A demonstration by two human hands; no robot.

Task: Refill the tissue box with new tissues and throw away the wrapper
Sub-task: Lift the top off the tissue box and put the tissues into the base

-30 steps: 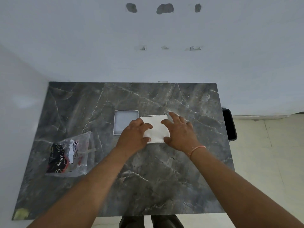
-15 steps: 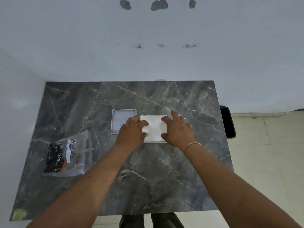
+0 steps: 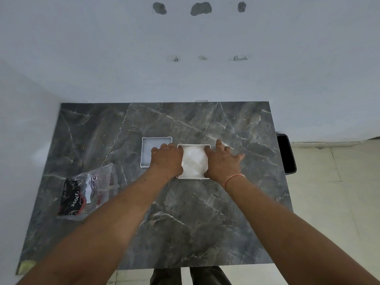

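Marble top: you are standing at the near edge of a dark grey veined table (image 3: 185, 223), both forearms reaching forward over it.
Wrapper: the emptied clear tissue wrapper (image 3: 82, 194) is lying near your left forearm, well apart from the box.
Hands: your left hand (image 3: 167, 160) and right hand (image 3: 223, 161) are pressing palm-down on either side of the white tissues (image 3: 194, 162), fingers spread and flat, gripping nothing.
Tissues: they are sitting inside the white square tissue box (image 3: 193, 178), between your two hands.
Lid: the box lid (image 3: 148, 145) is lying just left of the box, partly under your left hand, so the left hand is likely nearer for closing.
Room: a pale wall is rising beyond the table; a black bin (image 3: 286, 153) is standing off its right edge on a tiled floor.
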